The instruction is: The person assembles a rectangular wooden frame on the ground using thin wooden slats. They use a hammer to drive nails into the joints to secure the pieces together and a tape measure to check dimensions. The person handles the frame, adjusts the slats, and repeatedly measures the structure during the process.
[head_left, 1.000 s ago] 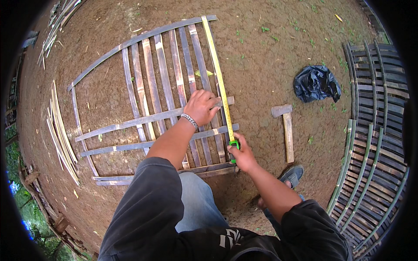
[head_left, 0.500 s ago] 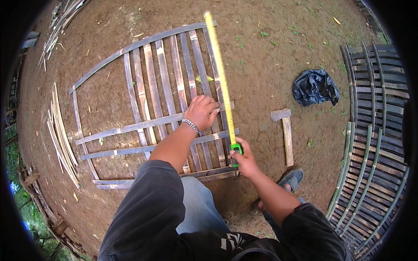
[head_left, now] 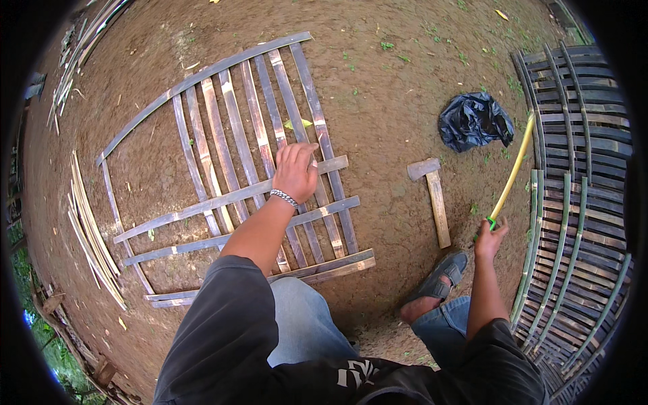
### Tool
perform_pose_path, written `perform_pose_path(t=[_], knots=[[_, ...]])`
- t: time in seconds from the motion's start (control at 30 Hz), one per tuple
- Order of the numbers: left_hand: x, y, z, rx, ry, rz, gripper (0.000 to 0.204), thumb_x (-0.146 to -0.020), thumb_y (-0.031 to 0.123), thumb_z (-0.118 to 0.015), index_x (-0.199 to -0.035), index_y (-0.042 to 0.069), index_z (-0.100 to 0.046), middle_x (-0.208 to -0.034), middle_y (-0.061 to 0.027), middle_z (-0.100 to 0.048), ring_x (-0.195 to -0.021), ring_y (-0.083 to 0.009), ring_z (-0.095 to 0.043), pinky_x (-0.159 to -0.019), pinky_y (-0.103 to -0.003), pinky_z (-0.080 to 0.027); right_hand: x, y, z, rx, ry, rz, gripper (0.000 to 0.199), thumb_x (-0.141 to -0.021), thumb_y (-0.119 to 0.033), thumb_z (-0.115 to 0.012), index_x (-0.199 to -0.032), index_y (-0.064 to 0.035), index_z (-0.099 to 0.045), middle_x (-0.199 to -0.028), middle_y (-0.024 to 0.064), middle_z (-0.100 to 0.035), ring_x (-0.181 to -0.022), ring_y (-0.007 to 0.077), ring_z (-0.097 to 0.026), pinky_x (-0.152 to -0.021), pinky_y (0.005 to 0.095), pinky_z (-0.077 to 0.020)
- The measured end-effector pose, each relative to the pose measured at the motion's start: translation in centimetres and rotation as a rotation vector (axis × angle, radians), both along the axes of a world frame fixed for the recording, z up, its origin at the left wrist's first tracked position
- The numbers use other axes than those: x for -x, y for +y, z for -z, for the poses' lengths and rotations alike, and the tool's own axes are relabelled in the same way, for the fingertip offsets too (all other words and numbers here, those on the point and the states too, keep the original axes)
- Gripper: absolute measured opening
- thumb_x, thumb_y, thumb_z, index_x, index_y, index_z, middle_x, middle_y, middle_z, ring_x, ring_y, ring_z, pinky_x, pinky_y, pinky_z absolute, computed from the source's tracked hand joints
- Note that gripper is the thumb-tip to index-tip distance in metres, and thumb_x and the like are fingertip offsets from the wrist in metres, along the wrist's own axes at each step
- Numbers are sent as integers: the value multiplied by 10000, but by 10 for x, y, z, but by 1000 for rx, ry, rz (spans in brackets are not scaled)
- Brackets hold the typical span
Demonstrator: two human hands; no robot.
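On the ground before me lies a lattice of flat bamboo strips (head_left: 209,123), with upright slats crossing longer crosspieces. My left hand (head_left: 295,170), a chain bracelet at its wrist, rests on the middle crosspiece (head_left: 226,198). Its fingers stretch forward over the slats. Off to the right, clear of the lattice, my right hand (head_left: 489,241) grips a green tape measure (head_left: 491,222), mostly hidden by the fingers. From it the yellow blade (head_left: 514,170) runs out, pointing away toward a slatted panel at the right.
Between my right arm and the lattice lie a wooden-handled hatchet (head_left: 437,208) and a crumpled black plastic bag (head_left: 475,121). A large dark slatted panel (head_left: 574,229) fills the right side. Thin bamboo strips (head_left: 90,233) lie at left. My sandalled foot (head_left: 439,278) stands near the hatchet.
My right hand has swung the extended tape measure from the lattice's right edge out to the right. My left hand stays at the middle crosspiece, its fingers stretched further out.
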State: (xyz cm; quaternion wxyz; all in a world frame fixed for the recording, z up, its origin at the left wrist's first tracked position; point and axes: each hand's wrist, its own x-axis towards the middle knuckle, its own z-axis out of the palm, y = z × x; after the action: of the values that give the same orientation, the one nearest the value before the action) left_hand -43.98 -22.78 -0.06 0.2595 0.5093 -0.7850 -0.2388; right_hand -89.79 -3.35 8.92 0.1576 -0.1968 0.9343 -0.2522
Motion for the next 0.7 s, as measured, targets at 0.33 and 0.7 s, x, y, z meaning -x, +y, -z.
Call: perform_pose_path(t=[0.33, 0.7], knots=[[4, -1, 12, 59, 76, -56, 631, -788, 102, -594, -1394, 6, -450, -1430, -201, -484, -1406, -397, -378, -1230, -583, -133, 81, 67, 38, -576, 351, -118, 909, -845, -341, -741, -1550, -50, -248, -1453, 252, -486, -1348, 421, -466, -1102, 504, -399], [8, -3, 8, 56, -6, 11, 618, -786, 86, -592, -1379, -18, -456, -1395, -224, -500, -1375, -409, -412, -1216, -592, -175, -236, -127, 27, -140, 364, -1458, 603, -971, -392, -587, -1515, -180, -439, -1577, 65, -415, -1500, 253, -304, -1211, 586, -160]])
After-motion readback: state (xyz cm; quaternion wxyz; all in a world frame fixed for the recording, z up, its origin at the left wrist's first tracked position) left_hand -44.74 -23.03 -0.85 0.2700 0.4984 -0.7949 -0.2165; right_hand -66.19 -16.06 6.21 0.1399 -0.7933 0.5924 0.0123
